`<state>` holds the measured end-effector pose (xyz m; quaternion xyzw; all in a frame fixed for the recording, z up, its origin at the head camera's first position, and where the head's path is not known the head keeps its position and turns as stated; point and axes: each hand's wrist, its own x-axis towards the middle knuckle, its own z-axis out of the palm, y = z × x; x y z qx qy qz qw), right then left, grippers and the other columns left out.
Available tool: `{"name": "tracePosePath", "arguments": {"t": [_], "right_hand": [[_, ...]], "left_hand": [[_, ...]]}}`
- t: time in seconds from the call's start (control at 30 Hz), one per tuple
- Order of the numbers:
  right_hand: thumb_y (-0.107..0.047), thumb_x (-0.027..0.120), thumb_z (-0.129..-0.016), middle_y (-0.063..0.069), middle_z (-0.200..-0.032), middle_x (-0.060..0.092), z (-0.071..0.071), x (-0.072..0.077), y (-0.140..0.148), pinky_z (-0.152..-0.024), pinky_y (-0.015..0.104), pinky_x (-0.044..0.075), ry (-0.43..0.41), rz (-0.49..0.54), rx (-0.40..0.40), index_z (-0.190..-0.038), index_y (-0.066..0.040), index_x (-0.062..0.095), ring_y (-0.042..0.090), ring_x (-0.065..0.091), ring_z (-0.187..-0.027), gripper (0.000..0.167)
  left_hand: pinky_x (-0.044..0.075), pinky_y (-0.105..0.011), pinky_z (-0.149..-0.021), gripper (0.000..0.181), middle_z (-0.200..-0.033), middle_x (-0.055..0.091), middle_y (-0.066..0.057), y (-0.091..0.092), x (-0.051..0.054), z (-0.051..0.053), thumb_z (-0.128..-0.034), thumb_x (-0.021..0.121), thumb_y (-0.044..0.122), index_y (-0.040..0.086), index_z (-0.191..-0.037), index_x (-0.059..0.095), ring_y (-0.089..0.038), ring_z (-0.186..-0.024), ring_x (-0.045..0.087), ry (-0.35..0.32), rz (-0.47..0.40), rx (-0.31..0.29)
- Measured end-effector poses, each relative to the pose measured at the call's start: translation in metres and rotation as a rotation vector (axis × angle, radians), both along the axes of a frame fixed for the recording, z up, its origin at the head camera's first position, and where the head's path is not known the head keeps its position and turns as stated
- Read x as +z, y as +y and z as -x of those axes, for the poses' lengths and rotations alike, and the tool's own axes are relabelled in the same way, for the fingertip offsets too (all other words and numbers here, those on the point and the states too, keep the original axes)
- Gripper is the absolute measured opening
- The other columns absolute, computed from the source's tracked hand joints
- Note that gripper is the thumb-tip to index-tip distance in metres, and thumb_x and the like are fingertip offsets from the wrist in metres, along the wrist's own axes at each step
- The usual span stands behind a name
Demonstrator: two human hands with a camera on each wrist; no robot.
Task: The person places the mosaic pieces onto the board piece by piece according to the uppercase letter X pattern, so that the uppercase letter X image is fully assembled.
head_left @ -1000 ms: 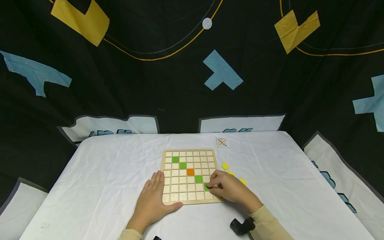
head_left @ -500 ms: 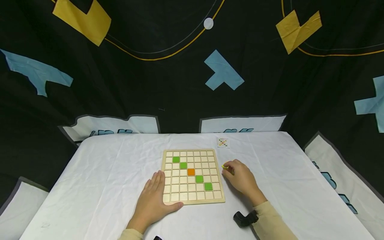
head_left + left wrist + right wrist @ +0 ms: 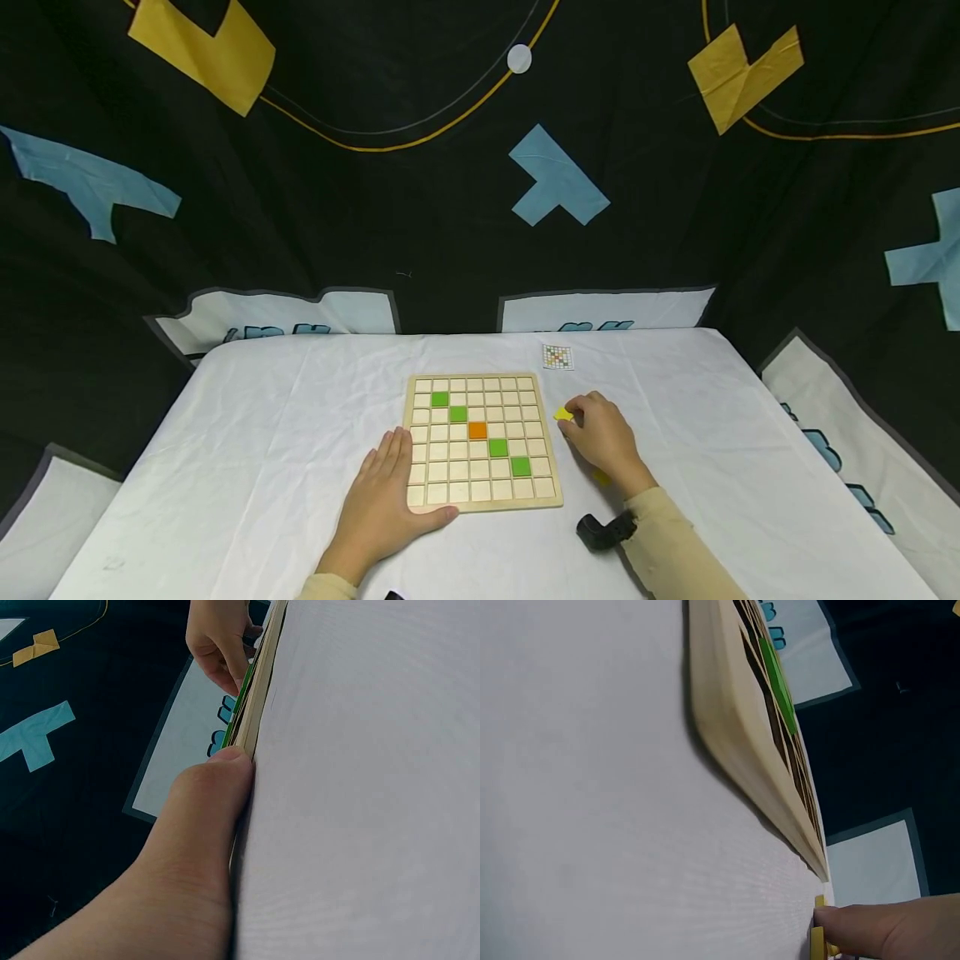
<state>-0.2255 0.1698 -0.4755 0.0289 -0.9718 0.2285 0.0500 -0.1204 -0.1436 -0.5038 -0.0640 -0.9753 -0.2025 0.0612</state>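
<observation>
A square wooden grid board (image 3: 448, 506) lies on the white table, with several green tiles (image 3: 498, 448) and one orange tile (image 3: 477, 430) set in its squares along a diagonal. My left hand (image 3: 381, 508) rests against the board's left edge, fingers straight, thumb along the front edge. Right of the board, my right hand (image 3: 603, 433) pinches a yellow tile (image 3: 561, 413) between thumb and fingers, at table level. In the right wrist view the thumb (image 3: 866, 928) touches yellow pieces. Another yellow tile (image 3: 602, 477) shows partly under the right wrist.
A small card with a printed colored grid (image 3: 558, 357) lies behind the board to the right. A black wrist-worn device (image 3: 604, 532) sits at the right sleeve. Behind the table hangs a dark curtain (image 3: 450, 233) with blue and yellow shapes.
My right hand has let go of the lower-right green tile, left the board and moved right to the yellow tiles. My left hand has stayed in place.
</observation>
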Motion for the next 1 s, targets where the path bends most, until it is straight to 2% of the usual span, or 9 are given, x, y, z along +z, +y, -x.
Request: {"name": "tracePosePath", "arguments": {"t": [0.1, 0.33, 0.5, 0.7, 0.87, 1.0], "right_hand": [[-0.02, 0.077, -0.087, 0.005, -0.095, 0.064, 0.004, 0.0, -0.001, -0.073, 0.035, 0.051, -0.011, 0.067, -0.004, -0.106, -0.009, 0.069, 0.019, 0.057, -0.082, 0.024], [-0.016, 0.072, -0.091, 0.003, -0.088, 0.063, 0.015, 0.001, -0.007, -0.057, 0.026, 0.039, 0.012, 0.233, 0.018, -0.1, -0.012, 0.065, 0.014, 0.05, -0.067, 0.012], [-0.015, 0.071, -0.091, 0.003, -0.091, 0.064, 0.025, 0.007, -0.021, -0.055, 0.025, 0.039, 0.005, 0.302, 0.067, -0.101, -0.012, 0.066, 0.014, 0.05, -0.066, 0.011], [-0.015, 0.072, -0.091, 0.0, -0.087, 0.063, 0.034, 0.01, -0.042, -0.065, 0.027, 0.042, -0.032, 0.308, 0.136, -0.098, -0.014, 0.067, 0.014, 0.054, -0.075, 0.009], [-0.016, 0.072, -0.091, -0.002, -0.082, 0.06, 0.039, 0.008, -0.055, -0.066, 0.028, 0.042, -0.042, 0.278, 0.179, -0.099, -0.015, 0.068, 0.014, 0.051, -0.071, 0.009], [-0.017, 0.072, -0.091, -0.001, -0.084, 0.06, 0.039, 0.007, -0.061, -0.068, 0.03, 0.044, -0.04, 0.245, 0.191, -0.101, -0.015, 0.069, 0.015, 0.052, -0.074, 0.011]], "left_hand": [[0.022, -0.052, -0.123, 0.132, -0.163, 0.024, -0.019, 0.0, 0.0, 0.0, -0.067, 0.059, 0.088, -0.006, -0.154, 0.025, -0.035, -0.153, 0.022, 0.006, 0.0, -0.002], [0.024, -0.054, -0.123, 0.132, -0.162, 0.025, -0.02, 0.001, 0.001, 0.0, -0.0684, 0.058, 0.088, -0.007, -0.153, 0.026, -0.036, -0.152, 0.023, 0.012, 0.009, -0.007], [0.022, -0.052, -0.123, 0.132, -0.162, 0.025, -0.02, 0.0, 0.001, -0.001, -0.0681, 0.059, 0.088, -0.006, -0.153, 0.026, -0.035, -0.152, 0.023, 0.01, 0.003, -0.001], [0.023, -0.053, -0.123, 0.132, -0.162, 0.025, -0.02, -0.001, 0.002, -0.002, -0.0682, 0.058, 0.089, -0.006, -0.154, 0.025, -0.035, -0.153, 0.022, -0.003, 0.002, 0.002], [0.022, -0.052, -0.124, 0.133, -0.163, 0.023, -0.019, -0.001, 0.002, -0.001, -0.0679, 0.056, 0.09, -0.005, -0.154, 0.023, -0.034, -0.153, 0.021, -0.023, 0.001, 0.006], [0.022, -0.053, -0.124, 0.134, -0.163, 0.022, -0.019, -0.001, 0.002, 0.0, -0.0676, 0.054, 0.091, -0.006, -0.154, 0.023, -0.034, -0.153, 0.02, -0.031, 0.009, 0.002]]}}
